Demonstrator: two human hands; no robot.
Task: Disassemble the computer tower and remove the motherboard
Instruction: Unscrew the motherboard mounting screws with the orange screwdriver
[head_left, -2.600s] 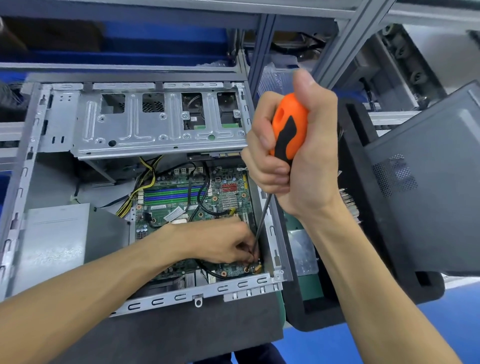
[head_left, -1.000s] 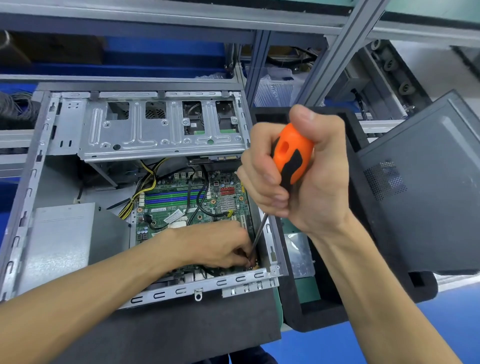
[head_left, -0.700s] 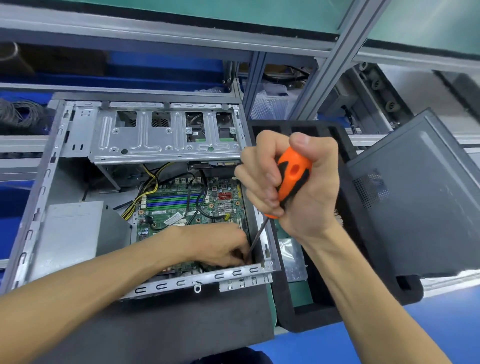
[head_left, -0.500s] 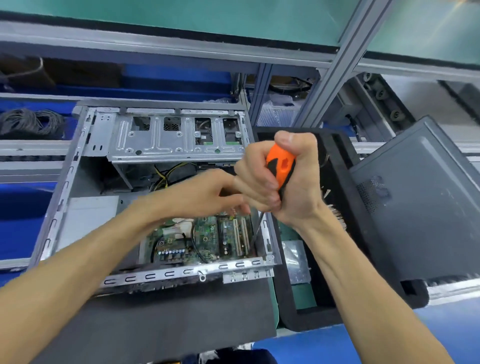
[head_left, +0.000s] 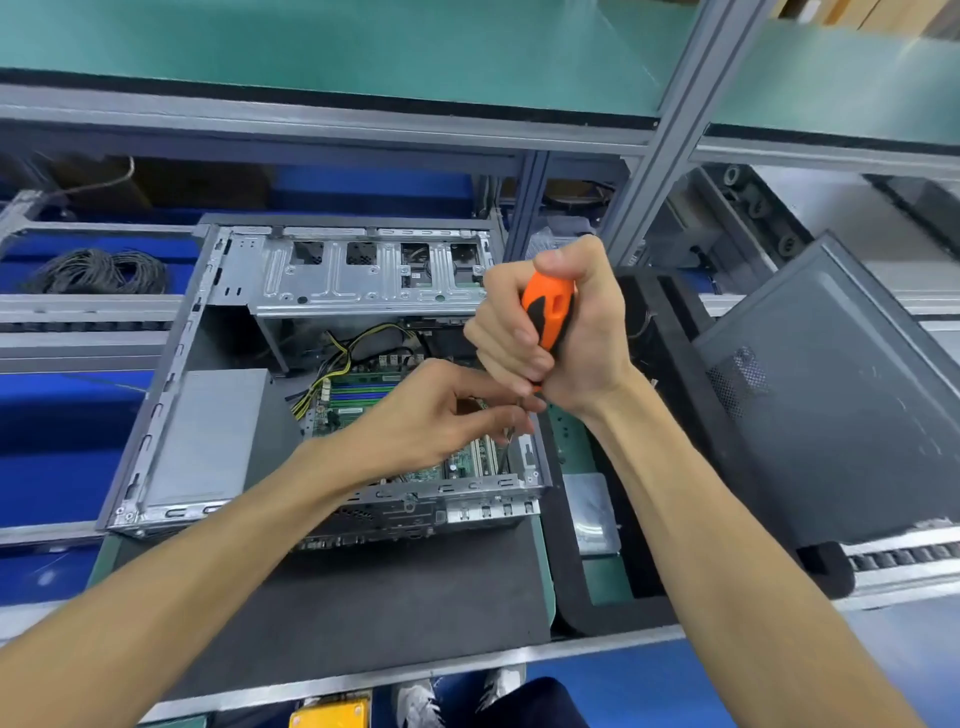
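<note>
Far left of the frame: a coil of black cable (head_left: 96, 270) lies on a side shelf, well apart from the work.

Left of centre: the computer tower (head_left: 171, 395) lies on its side on the dark mat of the tabletop (head_left: 395, 597), open face up, which gives access from above. A grey power supply (head_left: 208, 436) sits in its lower left part. The drive cage (head_left: 363, 280) spans the upper end.

Centre: the motherboard (head_left: 363, 395) is seated in the case, cables attached; judged not yet free.

The left hand (head_left: 431, 415) hovers over the board, thumb and forefinger brought together at the screwdriver shaft just under the handle. This is judged to steady the shaft or take a loosened screw from it; no screw is discernible.

Right of centre: the right hand (head_left: 561, 332) is wrapped in a fist round the orange handle of the screwdriver (head_left: 548, 312), thumb on top, tool near upright, tip down toward the lower right corner of the board.

Right: a black foam tray (head_left: 675, 467) stands just beside the case. The removed side panel (head_left: 841, 415) leans across it, set out of the way.
</note>
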